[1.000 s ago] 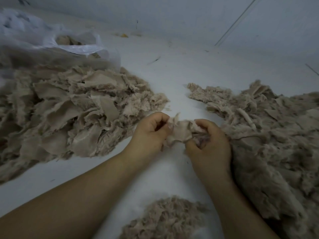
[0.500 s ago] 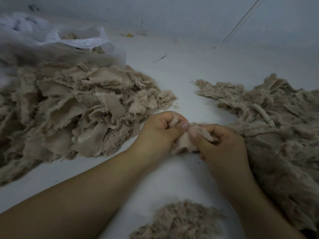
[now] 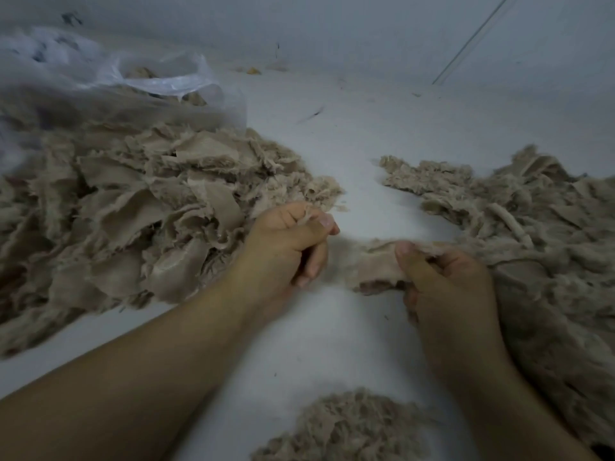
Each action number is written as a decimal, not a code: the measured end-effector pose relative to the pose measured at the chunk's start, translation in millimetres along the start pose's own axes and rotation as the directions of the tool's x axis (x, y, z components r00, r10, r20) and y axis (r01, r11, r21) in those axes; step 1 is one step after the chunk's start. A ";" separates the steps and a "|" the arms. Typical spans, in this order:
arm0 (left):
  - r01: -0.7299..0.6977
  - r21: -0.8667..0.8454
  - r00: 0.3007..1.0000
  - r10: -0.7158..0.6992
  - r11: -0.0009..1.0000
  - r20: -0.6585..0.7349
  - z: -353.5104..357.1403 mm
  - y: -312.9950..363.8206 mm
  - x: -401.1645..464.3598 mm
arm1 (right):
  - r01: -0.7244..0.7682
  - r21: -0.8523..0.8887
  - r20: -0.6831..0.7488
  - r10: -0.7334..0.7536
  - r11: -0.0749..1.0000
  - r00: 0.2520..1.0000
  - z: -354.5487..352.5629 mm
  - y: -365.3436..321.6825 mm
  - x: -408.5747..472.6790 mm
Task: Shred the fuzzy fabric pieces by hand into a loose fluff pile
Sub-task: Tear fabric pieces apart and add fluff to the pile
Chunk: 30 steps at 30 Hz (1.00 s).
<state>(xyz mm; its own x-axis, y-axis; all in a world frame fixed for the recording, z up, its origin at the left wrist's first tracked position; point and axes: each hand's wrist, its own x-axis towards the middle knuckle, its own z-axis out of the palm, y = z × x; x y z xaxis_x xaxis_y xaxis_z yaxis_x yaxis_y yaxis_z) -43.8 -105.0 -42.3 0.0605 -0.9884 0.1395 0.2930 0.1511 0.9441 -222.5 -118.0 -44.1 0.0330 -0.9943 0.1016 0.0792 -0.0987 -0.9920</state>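
Note:
My right hand (image 3: 442,287) grips a beige fuzzy fabric piece (image 3: 376,264) by its right end, thumb on top. My left hand (image 3: 289,244) is curled in a fist a little to its left and pinches a small tuft of fluff (image 3: 307,216) between thumb and forefinger. A blurred wisp of fibre stretches between the two hands. A small loose fluff pile (image 3: 346,427) lies on the white surface near me, between my forearms.
A big heap of flat fabric scraps (image 3: 133,211) fills the left side, with a clear plastic bag (image 3: 159,81) behind it. Another heap of fuzzy fabric (image 3: 532,234) covers the right. The white floor (image 3: 359,138) runs to a wall at the back.
My hands were close together on the piece; they have pulled apart, the left taking a tuft away leftward, the right keeping the piece.

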 end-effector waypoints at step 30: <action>0.094 0.465 0.935 -0.239 0.880 0.263 -11.8 18.5 5.2 | -0.010 0.019 0.105 0.008 1.000 0.994 3.9 1.1 1.6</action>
<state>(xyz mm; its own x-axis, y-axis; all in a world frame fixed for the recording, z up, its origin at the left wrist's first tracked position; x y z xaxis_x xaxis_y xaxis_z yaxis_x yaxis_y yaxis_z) -26.8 -107.1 -27.6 -0.2645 -0.9642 -0.0170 -0.1806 0.0323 0.9830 -218.4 -119.5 -44.7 0.1378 -0.9853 0.1011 0.0978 -0.0881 -0.9913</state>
